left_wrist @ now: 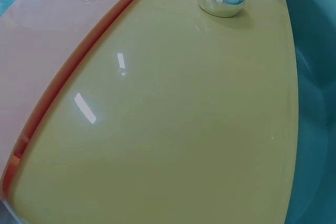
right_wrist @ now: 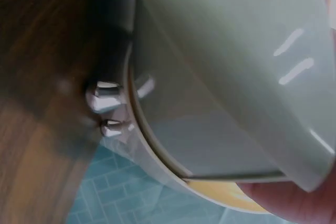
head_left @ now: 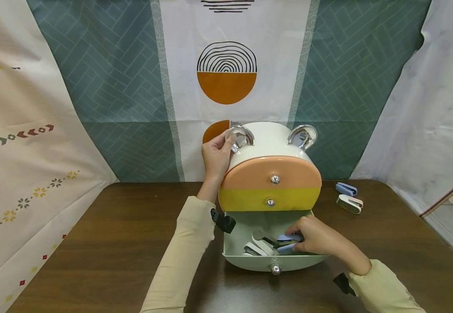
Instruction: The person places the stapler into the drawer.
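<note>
A rounded drawer cabinet [head_left: 266, 141] with a white top and two silver ears stands on the table. My left hand [head_left: 217, 156] grips its left ear [head_left: 242, 138], thumb in front. The bottom pale green drawer [head_left: 246, 263] is pulled out. Inside it my right hand [head_left: 312, 237] pinches a blue stapler [head_left: 286, 249] with dark parts; its far end is hidden by the fingers. White staplers [head_left: 254, 249] lie left of it in the drawer. In the left wrist view the yellow drawer front [left_wrist: 184, 103] fills most of the picture. The right wrist view shows the green drawer's wall [right_wrist: 236, 66].
Right of the cabinet, a blue stapler [head_left: 346, 189] and a white stapler [head_left: 350, 204] lie on the brown table [head_left: 132, 252]. The orange drawer [head_left: 249, 176] and the yellow drawer above the green one are closed. Patterned cloth [head_left: 120, 87] hangs behind.
</note>
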